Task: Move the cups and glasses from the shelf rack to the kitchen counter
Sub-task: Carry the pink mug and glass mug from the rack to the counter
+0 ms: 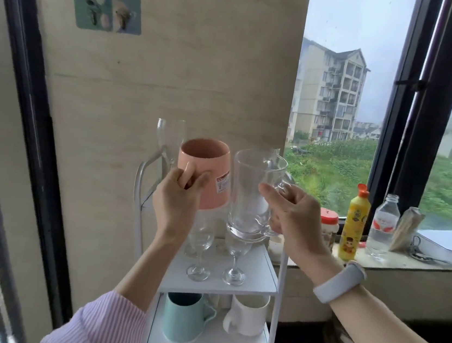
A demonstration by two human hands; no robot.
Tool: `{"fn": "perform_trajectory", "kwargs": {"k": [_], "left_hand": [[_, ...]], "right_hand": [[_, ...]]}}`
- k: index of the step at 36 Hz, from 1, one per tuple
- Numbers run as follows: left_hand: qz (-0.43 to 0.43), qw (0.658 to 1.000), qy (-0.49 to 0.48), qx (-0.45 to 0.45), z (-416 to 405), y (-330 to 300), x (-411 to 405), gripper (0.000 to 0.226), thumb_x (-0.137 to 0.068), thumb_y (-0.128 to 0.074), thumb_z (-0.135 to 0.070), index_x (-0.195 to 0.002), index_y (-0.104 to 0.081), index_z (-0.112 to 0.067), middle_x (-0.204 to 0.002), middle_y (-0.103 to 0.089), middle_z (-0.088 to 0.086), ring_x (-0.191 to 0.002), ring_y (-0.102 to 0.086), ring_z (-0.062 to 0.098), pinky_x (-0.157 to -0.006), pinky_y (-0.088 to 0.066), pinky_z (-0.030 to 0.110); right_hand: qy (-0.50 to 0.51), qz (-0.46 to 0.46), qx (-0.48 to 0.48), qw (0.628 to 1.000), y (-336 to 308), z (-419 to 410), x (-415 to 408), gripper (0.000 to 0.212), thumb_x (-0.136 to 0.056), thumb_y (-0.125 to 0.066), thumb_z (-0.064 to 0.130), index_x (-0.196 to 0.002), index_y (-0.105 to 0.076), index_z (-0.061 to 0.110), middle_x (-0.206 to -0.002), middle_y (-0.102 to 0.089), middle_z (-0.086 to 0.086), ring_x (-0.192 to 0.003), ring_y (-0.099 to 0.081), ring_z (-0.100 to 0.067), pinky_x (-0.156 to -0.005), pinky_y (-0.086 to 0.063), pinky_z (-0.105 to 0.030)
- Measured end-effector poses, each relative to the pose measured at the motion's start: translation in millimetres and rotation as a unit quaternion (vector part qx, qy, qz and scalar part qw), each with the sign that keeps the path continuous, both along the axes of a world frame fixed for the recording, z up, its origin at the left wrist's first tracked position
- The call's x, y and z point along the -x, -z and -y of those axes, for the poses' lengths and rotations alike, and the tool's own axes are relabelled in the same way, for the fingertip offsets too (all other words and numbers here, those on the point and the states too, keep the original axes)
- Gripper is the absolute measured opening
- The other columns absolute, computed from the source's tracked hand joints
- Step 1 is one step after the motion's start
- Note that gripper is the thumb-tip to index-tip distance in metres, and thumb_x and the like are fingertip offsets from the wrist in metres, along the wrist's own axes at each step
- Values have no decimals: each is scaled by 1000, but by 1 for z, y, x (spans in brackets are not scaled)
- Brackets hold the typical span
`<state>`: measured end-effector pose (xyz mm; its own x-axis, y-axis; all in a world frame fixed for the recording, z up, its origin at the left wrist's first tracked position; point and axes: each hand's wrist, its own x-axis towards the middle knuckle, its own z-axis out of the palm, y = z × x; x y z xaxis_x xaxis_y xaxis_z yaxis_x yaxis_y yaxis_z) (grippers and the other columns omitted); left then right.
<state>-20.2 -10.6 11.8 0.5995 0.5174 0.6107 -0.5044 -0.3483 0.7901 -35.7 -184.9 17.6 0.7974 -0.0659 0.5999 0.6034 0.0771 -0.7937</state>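
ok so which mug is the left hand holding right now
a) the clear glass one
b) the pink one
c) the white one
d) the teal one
b: the left hand has its fingers curled round the handle of the pink mug, lifted above the rack, while the teal mug and white mug sit on a lower shelf and the right hand holds the clear glass mug.

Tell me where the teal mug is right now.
In the head view, the teal mug stands on the rack's lower shelf, left side, beside the white mug, below the wine glasses.
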Motion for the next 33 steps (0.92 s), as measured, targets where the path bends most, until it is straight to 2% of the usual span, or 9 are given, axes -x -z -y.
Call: {"fn": "perform_trajectory", "kwargs": {"k": [6,8,12,15,17,23,27,30,33], "left_hand": [[11,998,53,36,32,24,43,32,-77,-73,-24,-63,-50,-7,-58,-48,-4,-58,-41,13,-59,-37,33],[3,996,77,38,50,29,53,30,-77,-73,-23,-63,-51,-7,-58,-48,-5,-59,-42,12,-59,-38,33],[-18,989,142,24,98,36,66,23,-76,-74,-24,-63,-56,-22,-61,-58,-9,-58,-49,8,-60,-44,33],[-18,979,201,16,147,44,79,20,-77,-73,-23,-66,-58,-19,-63,-59,-10,-54,-51,-2,-54,-43,16],[-17,970,243,6,185,51,90,20,-78,-73,-23,-68,-58,-15,-65,-60,-9,-56,-51,-3,-51,-41,11],[-54,925,376,-18,318,78,135,28,-71,-68,-41,-64,-55,-17,-62,-60,-15,-63,-48,2,-60,-40,28],[-64,895,439,-38,416,96,183,29,-82,-67,-29,-73,-57,-3,-69,-61,5,-66,-46,11,-59,-36,30],[-95,867,487,-50,491,109,223,33,-83,-66,-28,-61,-48,-12,-60,-52,-2,-59,-40,8,-57,-33,29],[-120,827,546,-56,564,117,264,26,-83,-67,-26,-62,-54,-18,-61,-58,-6,-60,-48,4,-59,-40,29]], "right_hand": [[0,-13,-4,1000,36,36,49,56,-83,-63,7,-39,-32,23,-31,-27,12,-28,-20,-6,-34,-24,-12],[16,-24,8,1000,46,56,64,51,-80,-66,12,-44,-31,20,-33,-27,12,-29,-20,-7,-35,-23,-14],[51,-45,37,997,57,106,98,42,-72,-69,25,-53,-36,6,-35,-27,10,-30,-21,-8,-35,-24,-16],[104,-60,24,992,65,154,128,42,-70,-69,27,-54,-36,6,-37,-24,10,-33,-19,-8,-36,-24,-15],[152,-73,20,985,71,191,149,43,-74,-71,19,-50,-35,14,-37,-25,11,-34,-19,-7,-35,-23,-16],[266,-112,0,958,92,308,236,53,-81,-67,11,-42,-33,21,-35,-26,12,-33,-21,-7,-36,-21,-18],[329,-135,-11,935,105,385,306,52,-84,-60,7,-46,-28,21,-36,-24,12,-33,-20,-7,-38,-21,-18],[393,-161,-28,905,118,443,362,50,-86,-54,1,-47,-28,21,-38,-25,12,-35,-21,-7,-39,-20,-19],[456,-180,-29,871,128,494,418,50,-84,-54,2,-46,-29,23,-42,-25,9,-39,-22,-9,-44,-18,-25]]}}
